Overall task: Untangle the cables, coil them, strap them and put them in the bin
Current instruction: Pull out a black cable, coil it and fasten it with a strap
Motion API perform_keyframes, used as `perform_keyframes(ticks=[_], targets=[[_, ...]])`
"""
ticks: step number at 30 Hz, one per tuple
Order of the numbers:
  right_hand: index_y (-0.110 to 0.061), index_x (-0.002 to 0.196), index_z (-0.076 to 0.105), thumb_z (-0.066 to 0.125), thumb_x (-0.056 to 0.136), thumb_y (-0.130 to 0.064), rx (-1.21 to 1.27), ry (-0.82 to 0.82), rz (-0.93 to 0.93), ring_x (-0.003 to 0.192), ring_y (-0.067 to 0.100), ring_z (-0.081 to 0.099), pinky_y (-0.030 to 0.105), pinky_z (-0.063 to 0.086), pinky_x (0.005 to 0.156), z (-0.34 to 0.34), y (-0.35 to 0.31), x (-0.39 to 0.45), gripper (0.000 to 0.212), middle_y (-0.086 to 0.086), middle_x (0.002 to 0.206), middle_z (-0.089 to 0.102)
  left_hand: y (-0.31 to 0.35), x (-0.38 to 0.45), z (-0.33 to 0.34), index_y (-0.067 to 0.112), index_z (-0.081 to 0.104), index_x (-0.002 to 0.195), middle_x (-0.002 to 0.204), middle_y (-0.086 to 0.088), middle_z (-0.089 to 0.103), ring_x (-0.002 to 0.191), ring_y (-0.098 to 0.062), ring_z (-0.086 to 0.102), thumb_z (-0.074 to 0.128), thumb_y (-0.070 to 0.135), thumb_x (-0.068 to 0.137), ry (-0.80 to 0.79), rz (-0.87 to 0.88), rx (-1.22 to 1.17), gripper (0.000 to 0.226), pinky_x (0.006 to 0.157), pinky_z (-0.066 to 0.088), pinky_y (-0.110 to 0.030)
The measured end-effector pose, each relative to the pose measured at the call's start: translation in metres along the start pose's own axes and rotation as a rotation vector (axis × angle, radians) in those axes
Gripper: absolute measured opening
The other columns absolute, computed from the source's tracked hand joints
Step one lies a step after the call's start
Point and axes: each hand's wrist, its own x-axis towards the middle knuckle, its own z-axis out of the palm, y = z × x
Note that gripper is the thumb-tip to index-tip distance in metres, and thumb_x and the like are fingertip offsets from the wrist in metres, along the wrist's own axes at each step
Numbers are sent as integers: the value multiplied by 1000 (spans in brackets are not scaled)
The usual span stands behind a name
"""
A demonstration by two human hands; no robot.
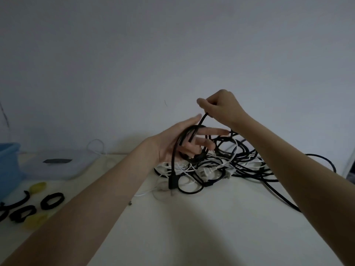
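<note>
A tangled pile of black and white cables (226, 166) lies on the white table (211, 227) near the wall. My left hand (178, 143) is raised over the pile's left side, palm up and fingers spread, with loops of a black cable (175, 150) wound over the palm; its plug end (172, 182) hangs down to the table. Just above, my right hand (221, 108) pinches the same black cable between thumb and curled fingers. Another black cable (284, 198) trails from the pile under my right forearm.
A blue bin (8, 166) stands at the far left edge. Beside it lies a translucent lid (57, 164). Several black straps (51, 200) and yellow straps (37, 187) lie on the table's front left. A white cable loop (96, 146) rises behind the lid.
</note>
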Motion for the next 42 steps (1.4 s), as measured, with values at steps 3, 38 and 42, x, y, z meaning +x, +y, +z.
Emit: perform_keyframes(ticks=[3, 38, 42], targets=[[-9, 51, 42, 51, 95, -29, 294, -148, 179, 36, 5, 21, 21, 21, 46, 6, 10, -10, 48, -13, 34, 36, 14, -4, -2, 10, 72, 101, 62, -4, 59, 25, 0, 36, 32, 49, 93, -24, 82, -17, 57, 26, 19, -7], [-8, 71, 48, 36, 100, -27, -236, -413, 502, 46, 15, 34, 22, 29, 43, 17, 19, 11, 37, 5, 60, 43, 44, -31, 11, 13, 49, 132, 113, -19, 66, 67, -22, 71, 42, 16, 86, 143, 436, -327, 47, 38, 48, -13], [-10, 72, 55, 38, 100, -31, -267, -885, 485, 38, 11, 26, 15, 24, 38, 13, 12, -11, 39, 0, 54, 36, 44, -25, 2, 19, 44, 138, 132, -21, 54, 101, -51, 60, 45, 15, 95, 287, 553, -463, 44, 68, 59, -47]])
